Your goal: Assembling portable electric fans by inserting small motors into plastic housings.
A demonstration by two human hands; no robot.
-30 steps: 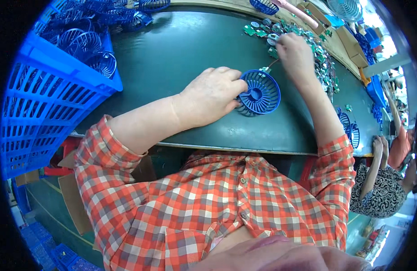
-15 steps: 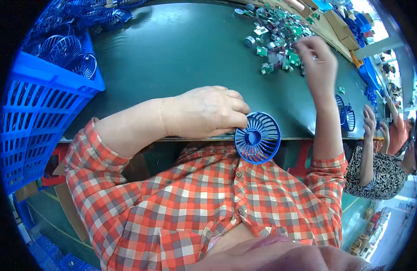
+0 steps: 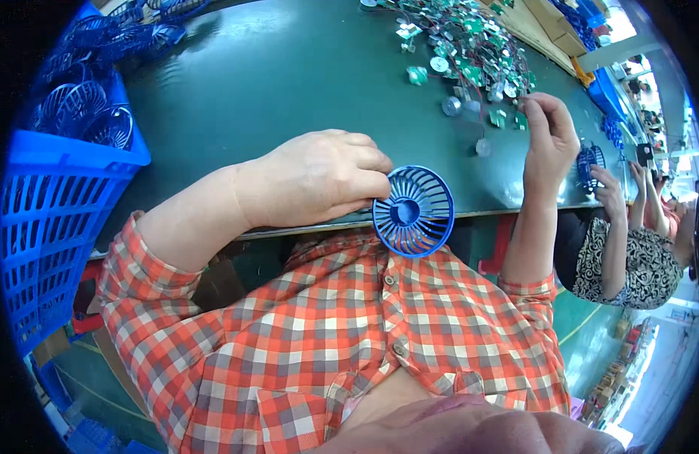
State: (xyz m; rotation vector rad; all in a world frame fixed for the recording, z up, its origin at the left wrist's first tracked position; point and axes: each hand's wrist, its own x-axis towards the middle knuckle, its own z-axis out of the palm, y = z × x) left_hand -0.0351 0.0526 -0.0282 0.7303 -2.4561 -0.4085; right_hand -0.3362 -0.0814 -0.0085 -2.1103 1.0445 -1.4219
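Note:
My left hand [image 3: 323, 178] is closed on the rim of a round blue plastic fan guard [image 3: 405, 213]. The guard hangs over the table's near edge in front of my shirt, its slotted side and solid round centre showing. At the right, my right hand [image 3: 552, 140] is raised over the table with thumb and fingertips pinched together. It is by the near right side of a heap of small green circuit boards [image 3: 470, 74] with wires and silver motors. Whether a wire or part sits in that pinch I cannot make out. A silver motor [image 3: 483, 147] lies nearest me.
On the left a blue slatted crate [image 3: 66, 155] holds several blue guards, and more guards [image 3: 130, 41] are piled behind it. At the right, a co-worker's hand [image 3: 610, 191] is at another blue guard [image 3: 591, 164]. Cardboard [image 3: 550, 26] lines the table's far right.
My right hand has come back from over the heap toward me and to the right, still pinched. Loose parts lie more spread along the heap's near side. My left hand keeps its hold; the view shifted slightly.

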